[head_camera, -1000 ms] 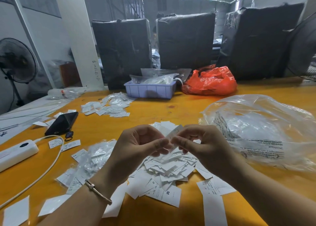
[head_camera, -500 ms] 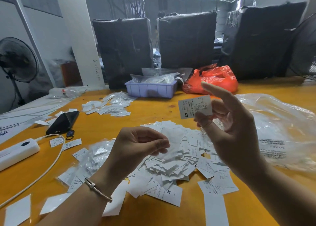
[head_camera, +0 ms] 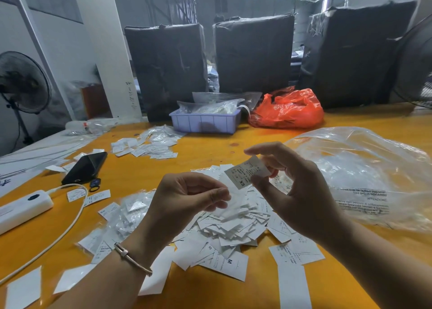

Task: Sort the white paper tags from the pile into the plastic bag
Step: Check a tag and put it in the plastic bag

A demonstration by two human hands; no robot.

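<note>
A heap of white paper tags [head_camera: 233, 226] lies on the orange table in front of me. My right hand [head_camera: 297, 191] pinches one printed tag marked XS [head_camera: 245, 175] between thumb and fingers, held above the heap. My left hand [head_camera: 187, 196] hovers just left of it with fingers curled, pinching a thin clear sleeve [head_camera: 228, 205] that hangs down over the heap. A large clear plastic bag [head_camera: 364, 173] with printed warning text lies crumpled to the right, close to my right hand.
A black phone [head_camera: 85, 167], a white power bank [head_camera: 22, 209] with its cable and loose tags lie at the left. Further back sit another tag pile [head_camera: 147, 145], a lilac tray [head_camera: 205, 121] and a red bag [head_camera: 288, 109]. Black wrapped bundles stand behind.
My right hand pulled the XS tag away from my left hand, lifted it up to the right, then brought it back down toward my left hand.
</note>
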